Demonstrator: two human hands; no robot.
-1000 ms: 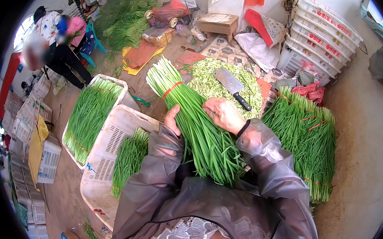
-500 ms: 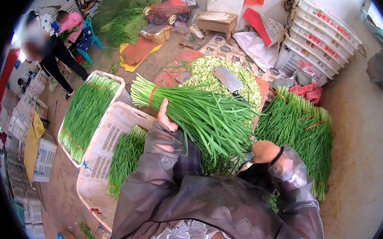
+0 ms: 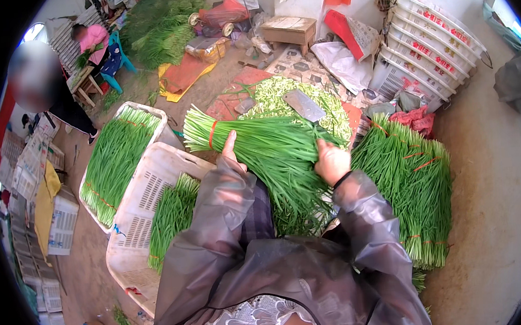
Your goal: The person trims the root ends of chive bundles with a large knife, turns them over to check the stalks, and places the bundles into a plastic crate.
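At far left, a co-worker in dark trousers [image 3: 77, 115] stood near another in pink [image 3: 93, 39], seated on a blue chair [image 3: 122, 66]. A white plastic crate [image 3: 170, 136] packed with green garlic chives lay beside a second crate [image 3: 133, 215], only partly filled. The person's left hand [image 3: 233, 158] grasped a bundle of garlic chives [image 3: 272, 149] near its red band [image 3: 213, 135], thumb showing, other fingers hidden. The bundle was held across the lap, pale stems to the left. Beyond it, a cleaver [image 3: 303, 105] rested on pale cuttings [image 3: 271, 94]. The right hand [image 3: 334, 160], low by the leaf tips half a second earlier, had risen to the leafy end, fingers curled; whether they gripped leaves could not be told. Both hands were thus at the bundle, apparently tending its loose leaves. At right lay more banded chives [image 3: 404, 188], below stacked white baskets [image 3: 428, 48].
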